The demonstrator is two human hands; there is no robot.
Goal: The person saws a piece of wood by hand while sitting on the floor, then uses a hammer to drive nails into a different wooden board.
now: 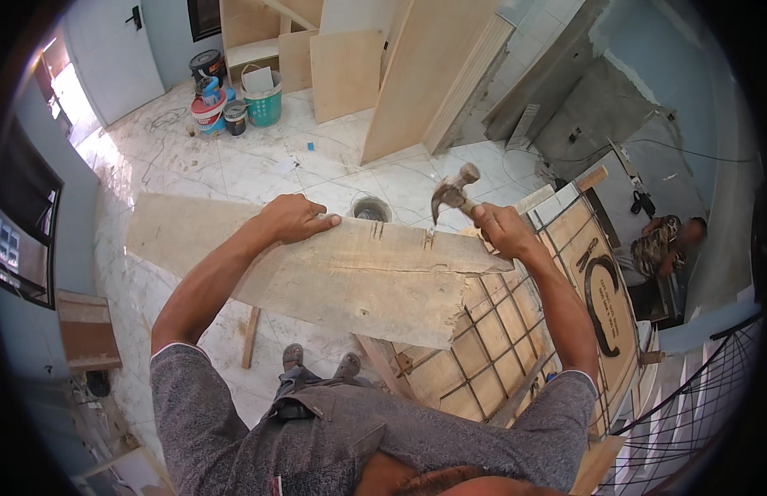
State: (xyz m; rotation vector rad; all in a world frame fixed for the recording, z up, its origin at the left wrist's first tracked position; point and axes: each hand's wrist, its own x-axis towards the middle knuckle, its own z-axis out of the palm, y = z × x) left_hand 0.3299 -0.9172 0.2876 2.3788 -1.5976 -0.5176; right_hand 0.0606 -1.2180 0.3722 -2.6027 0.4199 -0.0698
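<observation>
A wide, weathered wooden board (309, 269) lies across in front of me, a long crack running through its right half. My left hand (294, 220) grips its far edge, fingers curled over and the thumb along the top. In my right hand (506, 231) is a claw hammer (454, 192), held by its handle just above the board's far right edge. The claw points down toward the board. Dark slits or nails show near that edge; I cannot tell which. The board's right end overlaps a rebar grid (491, 335) on a wooden form.
Paint buckets (208, 116) and a green basket (264, 106) stand at the back left, near leaning plywood panels (346, 74). A round bucket (371, 208) is just beyond the board. Another person (658, 246) crouches at far right. A black curved tool (600, 306) lies on the form.
</observation>
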